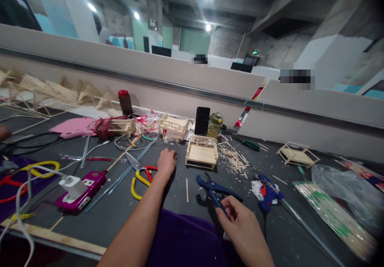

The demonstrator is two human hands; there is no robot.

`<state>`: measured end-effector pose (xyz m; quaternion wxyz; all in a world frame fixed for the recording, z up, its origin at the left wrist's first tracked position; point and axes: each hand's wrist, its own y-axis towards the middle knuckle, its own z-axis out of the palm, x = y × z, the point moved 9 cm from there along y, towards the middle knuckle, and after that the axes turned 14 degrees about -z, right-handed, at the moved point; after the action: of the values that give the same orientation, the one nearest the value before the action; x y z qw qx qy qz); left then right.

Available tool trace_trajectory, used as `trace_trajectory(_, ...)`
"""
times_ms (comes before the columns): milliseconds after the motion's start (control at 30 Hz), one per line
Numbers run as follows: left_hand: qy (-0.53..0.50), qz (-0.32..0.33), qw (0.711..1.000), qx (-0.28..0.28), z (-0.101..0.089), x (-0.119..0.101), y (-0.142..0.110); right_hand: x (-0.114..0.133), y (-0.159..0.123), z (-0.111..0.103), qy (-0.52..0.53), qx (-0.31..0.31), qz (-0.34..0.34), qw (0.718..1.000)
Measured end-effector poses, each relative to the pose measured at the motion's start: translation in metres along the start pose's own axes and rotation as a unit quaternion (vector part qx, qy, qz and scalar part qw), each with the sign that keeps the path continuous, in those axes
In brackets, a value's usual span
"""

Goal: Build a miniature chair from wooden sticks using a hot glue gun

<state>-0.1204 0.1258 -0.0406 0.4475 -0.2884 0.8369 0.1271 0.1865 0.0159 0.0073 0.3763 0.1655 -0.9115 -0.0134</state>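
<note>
My right hand [240, 223] holds one handle of a dark blue hand cutter [211, 187]; its other handle is spread out to the right. My left hand [167, 164] rests on the table with its fingers curled down; anything beneath them is hidden. Just right of it stands a small bed-like model made of wooden sticks [201, 155]. A single thin stick [187, 190] lies between my hands. Left of my left forearm are scissors [140, 175] with red and yellow handles. A blue glue gun [267, 193] lies to the right of the cutter.
A heap of short sticks [232, 158] lies right of the model. Behind stand a phone [202, 120], a jar [215, 125] and another stick model [174, 126]. A stick table-like model [297, 155] and bagged sticks [333, 215] are right; a purple power strip [82, 191] with cables is left.
</note>
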Motion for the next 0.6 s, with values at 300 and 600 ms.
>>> trace_trajectory(300,-0.233,-0.005,0.968,0.092,-0.015,-0.025,-0.006,-0.026,0.001,-0.025,-0.086,-0.071,0.106,0.988)
trace_trajectory(600,-0.514,-0.081,0.798,0.302,-0.014,-0.053,-0.044,0.017,0.012,-0.013,0.303,-0.099,0.048,0.947)
